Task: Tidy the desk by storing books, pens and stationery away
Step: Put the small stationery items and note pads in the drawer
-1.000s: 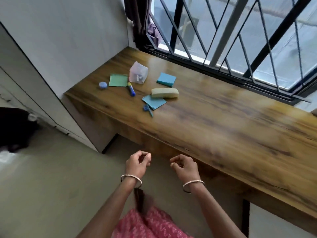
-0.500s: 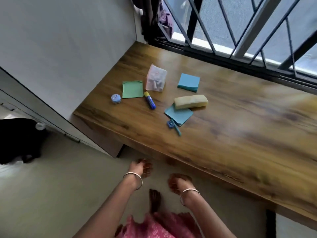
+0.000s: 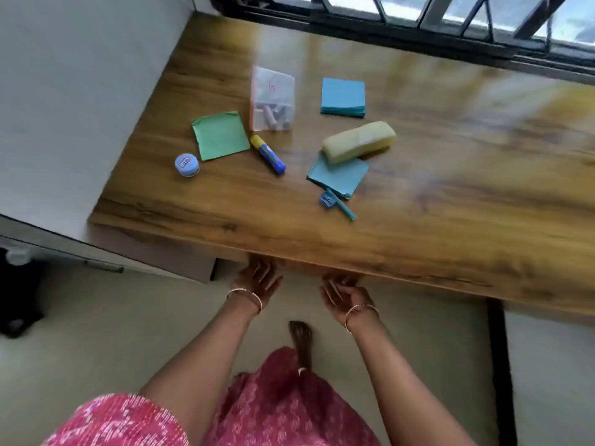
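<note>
On the wooden desk [image 3: 418,220] lie a green sticky pad [image 3: 220,135], a clear plastic box [image 3: 273,98] with small items inside, a blue sticky pad [image 3: 343,97], a yellow pencil case [image 3: 359,141] resting partly on loose teal notes [image 3: 338,176], a blue-and-yellow glue stick [image 3: 268,154], a small round blue tin [image 3: 187,164], and a blue sharpener [image 3: 327,199] beside a teal pen [image 3: 344,210]. My left hand [image 3: 257,278] and my right hand [image 3: 343,294] are below the desk's front edge, fingers spread, fingertips hidden under the edge. Neither holds anything.
A white wall and cabinet [image 3: 64,123] border the desk on the left. A barred window [image 3: 450,14] runs along the back. A dark object [image 3: 16,291] sits on the floor at the far left. A black desk support [image 3: 500,365] stands at the right.
The view has moved closer and tilted down over the desk. Both hands went from loose fists to spread fingers and reached forward under the desk's front edge.
</note>
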A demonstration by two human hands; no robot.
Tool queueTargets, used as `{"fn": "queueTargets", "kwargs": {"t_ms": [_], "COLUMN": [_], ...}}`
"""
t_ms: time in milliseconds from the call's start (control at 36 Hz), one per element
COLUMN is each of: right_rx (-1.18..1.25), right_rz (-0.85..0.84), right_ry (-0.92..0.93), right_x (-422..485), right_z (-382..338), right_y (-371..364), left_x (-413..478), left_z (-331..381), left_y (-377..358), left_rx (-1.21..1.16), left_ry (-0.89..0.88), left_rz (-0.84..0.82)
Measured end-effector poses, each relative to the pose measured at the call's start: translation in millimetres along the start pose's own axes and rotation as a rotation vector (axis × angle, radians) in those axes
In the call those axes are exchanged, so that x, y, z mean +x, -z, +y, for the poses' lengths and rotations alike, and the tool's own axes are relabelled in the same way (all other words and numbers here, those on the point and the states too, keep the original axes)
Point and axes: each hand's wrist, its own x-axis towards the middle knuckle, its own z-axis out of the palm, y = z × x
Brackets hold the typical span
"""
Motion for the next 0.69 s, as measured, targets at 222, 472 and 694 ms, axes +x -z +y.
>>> {"fn": "queueTargets", "kwargs": {"t_ms": [222,472,694], "right_rx": [-0.001,-0.034,-0.031], "right_rz": [-0.001,0.014,0.053], "right_ry": [0.120,0.186,0.159], "right_x": [2,-25,-69], "right_z": [24,80,129], "right_y": [6,49,91], "left_x": [-9,-34,-71], "left_z": [11,-11,-33], "left_y": [13,75,128], "left_rx": [-0.020,0.175,0.302], "left_ry": [0.153,0.183,0.269], "left_rz": [-0.091,-0.128,-0.104]}}
